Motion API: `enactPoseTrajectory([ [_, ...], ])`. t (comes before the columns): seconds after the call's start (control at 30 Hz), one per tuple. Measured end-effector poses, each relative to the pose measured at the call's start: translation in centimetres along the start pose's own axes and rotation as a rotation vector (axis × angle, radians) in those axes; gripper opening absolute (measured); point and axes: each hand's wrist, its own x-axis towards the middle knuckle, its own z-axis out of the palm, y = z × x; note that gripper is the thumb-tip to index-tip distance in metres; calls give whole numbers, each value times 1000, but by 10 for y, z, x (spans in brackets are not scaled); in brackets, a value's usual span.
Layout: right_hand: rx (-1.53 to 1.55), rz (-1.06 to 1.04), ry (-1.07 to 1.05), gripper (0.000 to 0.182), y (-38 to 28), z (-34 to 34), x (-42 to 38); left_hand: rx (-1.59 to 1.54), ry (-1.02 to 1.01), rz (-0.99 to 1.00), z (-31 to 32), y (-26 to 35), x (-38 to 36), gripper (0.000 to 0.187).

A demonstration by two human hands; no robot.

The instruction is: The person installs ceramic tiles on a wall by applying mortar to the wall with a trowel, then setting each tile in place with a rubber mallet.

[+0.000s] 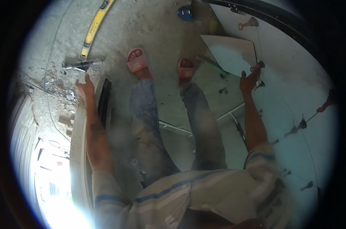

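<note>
My right hand [249, 81] reaches up beside a large pale tiled surface [295, 99], its thumb apart from the fingers. The fingertips are right at a small dark and reddish clip [260, 64] on a joint line. Another dark clip [259, 84] sits just below it. On the other side, my left hand [85, 87] is held out over the edge of a pale board-like ledge [78, 152], thumb and fingers apart. Just beyond it lies a dark and silver hand tool [82, 65] on the dusty ground.
A yellow spirit level [96, 28] lies on the ground past the tool. A blue round object [185, 13] is at the far side. Near my right hand is a pale slab [231, 53]. More clips [302, 124] dot the tiled surface. A thin metal frame [175, 128] crosses behind my legs.
</note>
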Motion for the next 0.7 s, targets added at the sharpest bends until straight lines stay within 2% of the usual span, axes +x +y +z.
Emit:
enactPoseTrajectory([
  [0.03, 9, 65, -48, 82, 1, 6, 3, -43, -33, -23, 4, -3, -12, 78],
  [0.07, 26, 66, -44, 82, -3, 9, 5, -55, -58, -22, 2, 0, -30, 77],
  [0.13, -51, 255, 15, 91, -17, 10, 5, -80, -112, -18, -8, 18, -70, 74],
  [0.17, -42, 258, 12, 91, -19, 9, 2, -95, -143, -16, -17, 33, -89, 71],
  [0.27, -79, 189, -15, 90, -14, -5, 1, -198, -246, -94, -23, 62, -145, 69],
  [0.33, 61, 49, 91, 86, -16, -7, -6, -221, -268, -73, -12, 63, -174, 69],
  [0.47, 180, 17, 72, 85, -23, -14, -26, -303, -302, -101, -14, 89, -212, 66],
  [0.57, 72, 70, 47, 83, -18, -9, -45, -329, -312, -53, -25, 104, -225, 62],
  [0.67, 66, 13, 46, 80, -20, -11, -61, -383, -294, -49, -30, 103, -229, 61],
  [0.7, 44, 9, -5, 74, -20, -14, -67, -381, -288, -50, -33, 101, -230, 61],
])
